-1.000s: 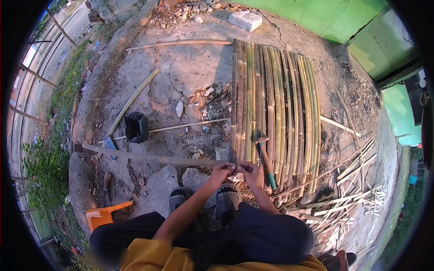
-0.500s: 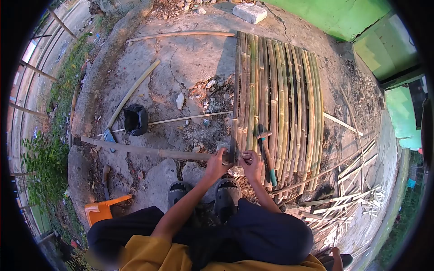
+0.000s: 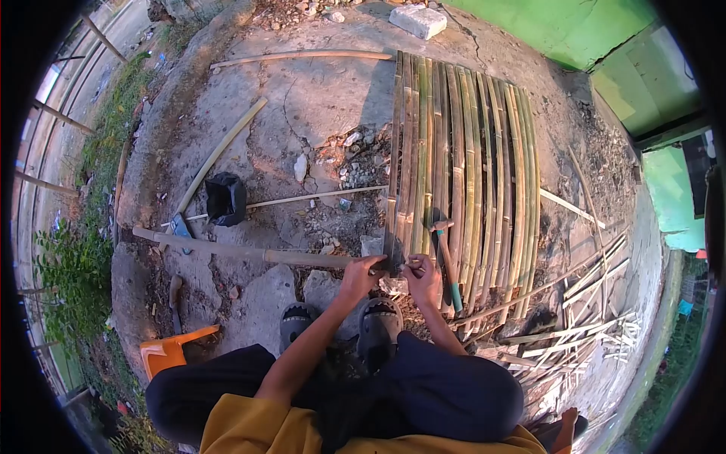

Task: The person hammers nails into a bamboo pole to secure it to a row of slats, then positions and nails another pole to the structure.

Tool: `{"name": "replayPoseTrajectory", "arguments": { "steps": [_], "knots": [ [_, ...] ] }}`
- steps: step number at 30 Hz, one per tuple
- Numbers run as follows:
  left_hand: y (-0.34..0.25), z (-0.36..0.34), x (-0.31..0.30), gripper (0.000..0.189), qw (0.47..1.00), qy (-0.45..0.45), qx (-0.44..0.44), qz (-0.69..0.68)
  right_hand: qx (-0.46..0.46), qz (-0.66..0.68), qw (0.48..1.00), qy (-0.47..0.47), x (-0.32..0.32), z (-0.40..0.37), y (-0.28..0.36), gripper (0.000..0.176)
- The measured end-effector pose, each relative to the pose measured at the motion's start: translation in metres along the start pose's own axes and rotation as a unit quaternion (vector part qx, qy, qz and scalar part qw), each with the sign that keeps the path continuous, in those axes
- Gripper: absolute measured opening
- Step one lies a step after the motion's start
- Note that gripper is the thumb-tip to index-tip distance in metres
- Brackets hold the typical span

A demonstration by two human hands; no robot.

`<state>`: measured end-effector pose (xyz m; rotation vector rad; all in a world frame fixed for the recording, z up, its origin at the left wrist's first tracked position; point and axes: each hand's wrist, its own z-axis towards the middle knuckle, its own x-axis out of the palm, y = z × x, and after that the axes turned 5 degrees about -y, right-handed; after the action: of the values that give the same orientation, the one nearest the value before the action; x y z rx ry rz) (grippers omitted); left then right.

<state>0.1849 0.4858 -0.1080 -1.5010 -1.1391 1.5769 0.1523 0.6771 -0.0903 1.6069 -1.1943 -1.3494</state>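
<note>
A panel of parallel bamboo slats [image 3: 473,151] lies on the ground before me. My left hand [image 3: 361,277] is at the panel's near left corner, index finger and thumb closed on the edge of the outermost dark bamboo slat [image 3: 392,204]. Beneath that corner runs a long bamboo crosspiece [image 3: 287,258], its right end hidden by the hand. Close by on the right, my right hand [image 3: 423,280] is curled in a pinch over the slats' near ends; whatever its fingertips hold is too small to name. A hammer [image 3: 448,265] with a green grip rests on the slats beside it.
A black bag [image 3: 226,199] stands left of the panel, near a blue-bladed tool [image 3: 181,233]. A knife [image 3: 176,303] and an orange plastic chair [image 3: 170,352] are further left. Split bamboo offcuts [image 3: 582,340] are heaped at right. Another person's hand [image 3: 567,424] shows lower right.
My left hand's index finger has lowered and stretched right over the slat edge. My right hand stays almost in place, still pinched. The hammer has not moved.
</note>
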Motion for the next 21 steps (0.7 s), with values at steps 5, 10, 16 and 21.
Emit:
{"name": "replayPoseTrajectory", "arguments": {
  "steps": [5,10,16,21],
  "knots": [
    [0.008,-0.002,0.001,0.043,0.996,0.015,0.059,0.072,-0.049,-0.026,0.998,0.0,0.003,0.003,-0.004,0.029],
    [0.01,-0.003,0.002,0.044,0.996,0.008,0.082,0.039,-0.057,-0.042,0.997,-0.012,0.001,0.002,0.008,0.026],
    [0.015,-0.009,0.001,0.044,0.995,0.023,0.074,0.064,-0.042,-0.051,0.998,-0.007,-0.003,0.003,0.005,0.026],
    [0.015,-0.01,-0.001,0.044,0.983,0.034,0.137,0.121,-0.034,-0.038,0.999,0.001,-0.001,0.002,0.0,0.025]
  ]
}}
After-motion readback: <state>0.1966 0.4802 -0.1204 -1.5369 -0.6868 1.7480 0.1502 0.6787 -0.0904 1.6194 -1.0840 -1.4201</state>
